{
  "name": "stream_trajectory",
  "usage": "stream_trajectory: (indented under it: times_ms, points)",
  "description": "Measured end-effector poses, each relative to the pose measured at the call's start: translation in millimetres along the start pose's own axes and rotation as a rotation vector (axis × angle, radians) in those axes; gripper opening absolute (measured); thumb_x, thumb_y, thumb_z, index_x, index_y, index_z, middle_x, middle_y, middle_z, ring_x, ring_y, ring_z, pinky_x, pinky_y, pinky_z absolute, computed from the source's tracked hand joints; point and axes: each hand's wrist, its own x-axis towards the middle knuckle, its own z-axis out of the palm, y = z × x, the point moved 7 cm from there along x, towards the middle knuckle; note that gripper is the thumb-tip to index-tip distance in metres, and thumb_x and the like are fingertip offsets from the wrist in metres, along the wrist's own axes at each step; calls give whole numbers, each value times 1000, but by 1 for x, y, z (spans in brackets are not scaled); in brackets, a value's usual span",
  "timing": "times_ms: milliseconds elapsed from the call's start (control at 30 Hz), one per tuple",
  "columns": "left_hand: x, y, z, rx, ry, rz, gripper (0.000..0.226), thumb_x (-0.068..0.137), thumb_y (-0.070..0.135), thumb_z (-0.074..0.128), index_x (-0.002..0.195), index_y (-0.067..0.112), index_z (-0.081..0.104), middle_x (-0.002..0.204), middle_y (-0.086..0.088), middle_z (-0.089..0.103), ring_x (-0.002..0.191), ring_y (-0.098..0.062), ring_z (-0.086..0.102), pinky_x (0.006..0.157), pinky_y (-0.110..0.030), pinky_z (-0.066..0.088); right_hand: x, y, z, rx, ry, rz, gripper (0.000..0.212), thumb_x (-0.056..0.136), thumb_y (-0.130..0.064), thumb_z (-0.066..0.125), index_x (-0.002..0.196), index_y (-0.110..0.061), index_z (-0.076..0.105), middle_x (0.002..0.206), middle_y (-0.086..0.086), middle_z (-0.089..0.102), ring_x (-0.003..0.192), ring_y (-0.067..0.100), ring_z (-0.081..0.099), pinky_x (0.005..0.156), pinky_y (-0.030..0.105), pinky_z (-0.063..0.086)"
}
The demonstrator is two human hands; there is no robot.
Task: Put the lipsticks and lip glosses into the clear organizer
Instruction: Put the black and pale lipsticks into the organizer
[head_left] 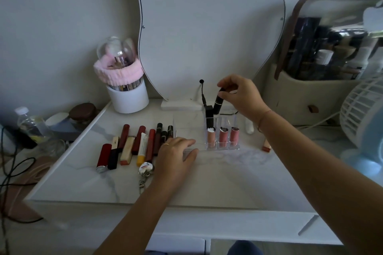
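the right hand [241, 97], just right of the frame's centre, pinches the top end of a black lipstick [218, 102] between thumb and fingertips. the tube leans with its top to the right and its lower end at the mouth of a back slot of the clear organizer [238, 148], which stands on the table [207, 182] at centre frame. a square black tube [209, 118] stands in the back slot just to the left, and three pink tubes [223, 136] fill the front row.

the left hand [176, 153] lies on the low left end of the organizer with its fingers fairly straight, holding nothing, and seems to steady it. that looks right for this step, since the light plastic would likely slide when a tube knocks a wall.

to do this well, the tube should probably be brought upright before it goes down, because at this lean its base may catch on the slot's rim or bump the square tube beside it. i would lower it gently and let go only once it sits on the bottom. whether the base has entered the slot i cannot tell, as the clear walls blur it.

a row of lipsticks [132, 145] lies at the left of the frame, just beside the left hand, and one small tube [266, 147] lies to the organizer's right, so the task seems well short of half done.
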Motion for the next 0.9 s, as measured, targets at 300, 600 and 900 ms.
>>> stream_trajectory:
  times_ms: [300, 600, 900]
  points:
    - [0, -7, 3, 17, -3, -1, 28, 86, 23, 60, 113, 20, 65, 110, 3, 65, 110, -16, 51, 87, -28, 43, -11, 1, 25, -163, -127, -14, 24, 81, -6, 69, 104, -7, 68, 95, 7, 70, 89, 19, 65, 88, 30, 53]
    - [-1, -9, 3, 17, -7, 2, 28, 86, 22, 59, 114, 21, 64, 111, 4, 65, 110, -15, 50, 85, -27, 43, -12, 11, 25, -137, -134, 27, 20, 82, -10, 70, 102, -8, 72, 96, 8, 73, 87, 17, 69, 91, 31, 53]
    - [-1, -9, 4, 14, 8, 13, 28, 85, 19, 60, 113, 20, 64, 111, 3, 65, 110, -15, 51, 86, -27, 43, -15, 34, -49, -134, 99, 118, 28, 86, -18, 65, 113, -13, 67, 102, -1, 68, 88, 10, 63, 85, 19, 47]
